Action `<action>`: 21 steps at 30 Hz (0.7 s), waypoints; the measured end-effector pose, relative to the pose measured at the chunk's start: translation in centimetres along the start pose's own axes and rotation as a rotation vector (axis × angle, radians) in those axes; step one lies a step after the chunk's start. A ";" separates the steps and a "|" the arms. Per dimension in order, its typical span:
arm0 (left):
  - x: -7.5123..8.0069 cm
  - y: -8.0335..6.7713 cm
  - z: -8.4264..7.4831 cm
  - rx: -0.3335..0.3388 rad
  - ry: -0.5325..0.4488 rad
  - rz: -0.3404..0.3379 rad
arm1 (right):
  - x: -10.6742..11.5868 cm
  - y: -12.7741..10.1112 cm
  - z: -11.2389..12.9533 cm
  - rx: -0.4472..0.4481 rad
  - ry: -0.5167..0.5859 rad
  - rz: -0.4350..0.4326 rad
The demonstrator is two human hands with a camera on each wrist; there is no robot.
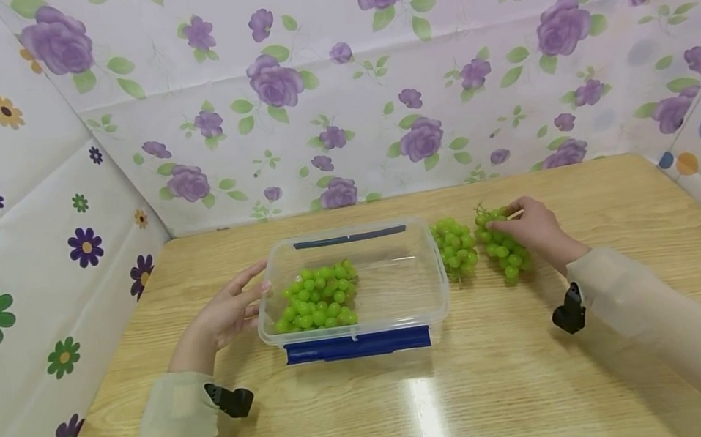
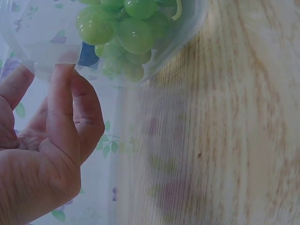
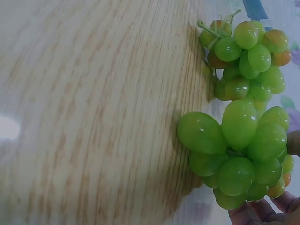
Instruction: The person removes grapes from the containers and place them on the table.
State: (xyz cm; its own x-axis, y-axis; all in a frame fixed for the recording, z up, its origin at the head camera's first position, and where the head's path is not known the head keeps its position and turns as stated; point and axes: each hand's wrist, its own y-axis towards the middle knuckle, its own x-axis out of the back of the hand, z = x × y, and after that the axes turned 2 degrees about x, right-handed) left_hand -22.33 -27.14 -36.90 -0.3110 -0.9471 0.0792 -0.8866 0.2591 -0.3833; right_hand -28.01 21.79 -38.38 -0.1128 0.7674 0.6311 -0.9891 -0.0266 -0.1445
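A clear plastic food container (image 1: 400,289) with blue side clips stands without its lid on the table. Green grapes (image 1: 318,300) fill its left half. My left hand (image 1: 220,317) is at the container's left wall, its fingers spread and rather straight; in the left wrist view a fingertip (image 2: 64,70) touches the plastic near the rim. My right hand (image 1: 538,227) holds a bunch of green grapes (image 1: 506,253), thumb on the near side and fingers behind. Between that bunch and the container lies another bunch of grapes (image 1: 454,245), also seen beyond the held one in the right wrist view.
The wooden table (image 1: 498,376) has a bright light reflection in front of the container. A flower-printed sheet (image 1: 335,102) rises along the table's back edge, with more patterned sheeting at the left (image 1: 27,239) and right sides.
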 end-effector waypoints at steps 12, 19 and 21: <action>0.0 0.1 0.1 -0.007 0.008 0.001 | 0.1 -0.2 0.0 0.007 0.004 0.000; 0.0 0.1 0.2 -0.007 0.014 -0.006 | 0.0 -0.3 0.1 0.004 0.004 0.000; 0.0 0.1 0.2 -0.008 0.019 -0.006 | 0.1 -0.3 0.1 0.002 0.012 0.004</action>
State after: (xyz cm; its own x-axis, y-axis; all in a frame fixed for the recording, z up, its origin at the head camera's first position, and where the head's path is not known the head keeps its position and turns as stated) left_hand -22.37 -27.15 -37.16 -0.3122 -0.9449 0.0989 -0.8911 0.2552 -0.3752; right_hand -27.76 21.76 -38.19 -0.1152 0.7749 0.6215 -0.9889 -0.0304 -0.1454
